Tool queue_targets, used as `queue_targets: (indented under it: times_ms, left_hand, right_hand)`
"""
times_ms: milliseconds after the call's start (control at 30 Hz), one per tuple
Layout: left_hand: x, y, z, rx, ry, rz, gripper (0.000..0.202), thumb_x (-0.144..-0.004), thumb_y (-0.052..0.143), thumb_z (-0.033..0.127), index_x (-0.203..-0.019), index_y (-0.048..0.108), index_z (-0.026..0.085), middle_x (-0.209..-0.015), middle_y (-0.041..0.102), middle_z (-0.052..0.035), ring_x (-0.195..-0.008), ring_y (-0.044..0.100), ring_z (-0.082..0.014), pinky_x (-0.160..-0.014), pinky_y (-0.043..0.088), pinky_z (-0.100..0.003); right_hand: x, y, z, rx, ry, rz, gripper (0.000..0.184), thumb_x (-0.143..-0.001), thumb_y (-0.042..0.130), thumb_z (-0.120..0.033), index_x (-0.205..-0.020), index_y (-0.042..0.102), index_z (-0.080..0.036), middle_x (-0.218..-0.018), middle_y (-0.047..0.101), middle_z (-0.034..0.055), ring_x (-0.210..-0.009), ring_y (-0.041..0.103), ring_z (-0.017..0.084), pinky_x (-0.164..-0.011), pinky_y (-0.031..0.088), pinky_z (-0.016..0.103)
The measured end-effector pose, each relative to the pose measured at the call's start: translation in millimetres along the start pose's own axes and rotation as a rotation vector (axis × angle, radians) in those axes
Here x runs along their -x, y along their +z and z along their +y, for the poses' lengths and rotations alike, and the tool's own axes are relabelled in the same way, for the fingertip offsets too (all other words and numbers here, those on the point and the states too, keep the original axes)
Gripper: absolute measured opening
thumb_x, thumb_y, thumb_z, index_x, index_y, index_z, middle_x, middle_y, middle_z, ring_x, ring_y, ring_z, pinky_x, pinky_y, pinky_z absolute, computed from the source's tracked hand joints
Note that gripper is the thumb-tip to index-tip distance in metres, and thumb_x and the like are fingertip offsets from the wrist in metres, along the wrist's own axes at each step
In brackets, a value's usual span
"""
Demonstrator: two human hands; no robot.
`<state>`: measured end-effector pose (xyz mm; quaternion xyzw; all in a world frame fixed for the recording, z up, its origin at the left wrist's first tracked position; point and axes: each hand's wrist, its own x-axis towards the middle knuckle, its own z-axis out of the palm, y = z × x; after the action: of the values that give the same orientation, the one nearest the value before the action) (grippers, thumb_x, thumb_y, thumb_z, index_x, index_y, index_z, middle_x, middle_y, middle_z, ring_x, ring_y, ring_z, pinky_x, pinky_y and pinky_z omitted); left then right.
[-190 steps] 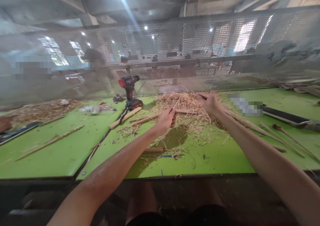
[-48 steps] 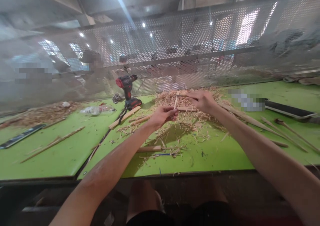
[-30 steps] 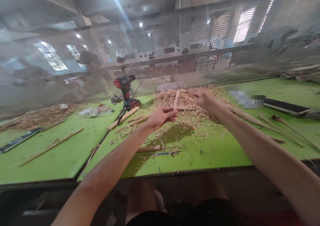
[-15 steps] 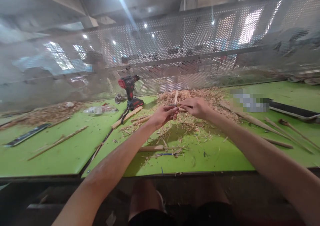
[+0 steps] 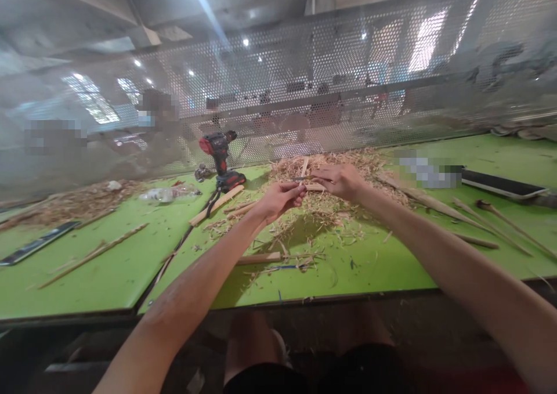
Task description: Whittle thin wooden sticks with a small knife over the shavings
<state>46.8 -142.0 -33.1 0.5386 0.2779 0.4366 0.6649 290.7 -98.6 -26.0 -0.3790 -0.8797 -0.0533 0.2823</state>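
Above the shavings, my left hand [image 5: 281,201] is closed in a pinch on a narrow pale wooden strip [image 5: 305,166], whose far end points away from me. Close by on the right, my right hand [image 5: 342,180] is closed around a small knife; its thin dark blade [image 5: 300,179] lies across the strip near my left fingers. The knife's handle is mostly hidden in the right hand. Under and behind both hands spreads a heap of curled wood shavings [image 5: 365,161].
A red and black cordless drill [image 5: 221,156] stands left of the shavings. Wooden sticks [image 5: 439,207] lie at right near a dark flat bar [image 5: 500,184]. At left are a plastic bag [image 5: 167,194] and a phone-like slab [image 5: 41,243]. Perforated metal mesh [image 5: 278,92] borders the green table's back.
The right hand and knife have shifted slightly away from the left fingertips, so a wider gap shows between the hands. The whole view has moved a little.
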Motion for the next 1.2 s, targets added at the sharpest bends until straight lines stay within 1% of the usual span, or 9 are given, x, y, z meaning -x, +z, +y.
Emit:
queue_targets:
  times_ms: [167,300,433,500,600,767,867,1067,1200]
  left_hand:
    - [-1.1,-3.4,1.6,-0.024,-0.005,0.003,0.023,-0.080,0.095,0.023,-0.082,0.079,0.007,-0.076,0.066,-0.0050,-0.063,0.054,-0.0069,-0.062,0.044,-0.025]
    - [1.6,-3.4,3.0,-0.095,-0.060,-0.016,0.023,-0.078,0.096,0.023,-0.085,0.081,0.006,-0.077,0.068,-0.0067,-0.064,0.057,-0.0083,-0.063,0.048,-0.027]
    - [3.0,0.6,1.9,-0.113,-0.095,-0.129,0.029,-0.077,0.097,0.026,-0.092,0.082,0.007,-0.077,0.068,-0.0047,-0.065,0.058,-0.0085,-0.064,0.049,-0.027]
    - [1.6,0.4,0.1,-0.072,-0.102,-0.127,0.029,-0.078,0.097,0.026,-0.096,0.082,0.007,-0.077,0.068,-0.0035,-0.065,0.058,-0.0079,-0.065,0.050,-0.027]
    - [-1.0,-2.3,-3.0,-0.025,-0.099,-0.086,0.025,-0.083,0.093,0.024,-0.098,0.082,0.007,-0.080,0.071,-0.0052,-0.068,0.061,-0.0092,-0.070,0.053,-0.028]
    - [-1.4,-1.3,-4.0,0.019,-0.057,-0.046,0.020,-0.086,0.091,0.024,-0.093,0.081,0.008,-0.079,0.070,-0.0044,-0.067,0.062,-0.0091,-0.072,0.054,-0.029]
    - [-0.3,1.6,-2.0,0.054,-0.029,-0.042,0.021,-0.085,0.092,0.024,-0.091,0.080,0.008,-0.078,0.070,-0.0041,-0.066,0.062,-0.0091,-0.071,0.054,-0.028]
    - [-1.1,0.3,-0.7,0.015,-0.004,-0.044,0.019,-0.088,0.089,0.024,-0.087,0.076,0.010,-0.076,0.068,-0.0031,-0.065,0.062,-0.0095,-0.069,0.053,-0.028]
    - [-2.8,-3.4,-2.5,-0.037,0.005,-0.042,0.028,-0.082,0.094,0.030,-0.086,0.076,0.010,-0.075,0.067,-0.0019,-0.064,0.059,-0.0090,-0.068,0.051,-0.028]
  right_hand:
    - [-3.3,-1.5,-3.5,0.026,0.049,-0.005,0.043,-0.109,0.050,-0.051,-0.130,0.084,-0.035,-0.129,0.081,0.0065,-0.107,0.077,0.029,-0.073,0.061,0.043]
    - [1.9,-12.6,27.3,0.038,0.146,0.039,0.045,-0.110,0.048,-0.050,-0.127,0.085,-0.032,-0.122,0.083,0.0069,-0.092,0.078,0.026,-0.064,0.059,0.040]
    - [18.1,-33.8,81.5,0.115,0.466,0.382,0.042,-0.106,0.056,-0.048,-0.115,0.088,-0.022,-0.111,0.084,0.0160,-0.094,0.079,0.031,-0.077,0.061,0.044]
    - [21.5,-40.1,93.3,0.058,0.523,0.463,0.045,-0.105,0.059,-0.050,-0.115,0.088,-0.016,-0.110,0.083,0.0195,-0.099,0.079,0.034,-0.084,0.061,0.046]
    - [15.3,-39.5,79.0,-0.117,0.453,0.382,0.048,-0.103,0.062,-0.054,-0.120,0.087,-0.017,-0.112,0.083,0.0185,-0.093,0.078,0.032,-0.081,0.062,0.044]
    - [0.7,-24.1,17.6,-0.330,0.239,0.143,0.048,-0.103,0.063,-0.054,-0.125,0.087,-0.018,-0.107,0.084,0.0174,-0.073,0.073,0.025,-0.067,0.061,0.040]
    - [-2.0,-12.4,-7.8,-0.328,0.067,0.057,0.039,-0.102,0.065,-0.049,-0.120,0.089,-0.023,-0.106,0.085,0.0121,-0.081,0.076,0.025,-0.071,0.063,0.038]
    - [-1.4,-1.1,-20.2,-0.103,-0.037,0.101,0.033,-0.105,0.062,-0.042,-0.118,0.090,-0.029,-0.108,0.086,0.0063,-0.096,0.081,0.027,-0.081,0.065,0.039]
    - [-1.6,-1.4,-16.4,0.005,-0.039,0.066,0.033,-0.107,0.059,-0.041,-0.120,0.088,-0.031,-0.110,0.085,0.0053,-0.098,0.081,0.026,-0.072,0.063,0.037]
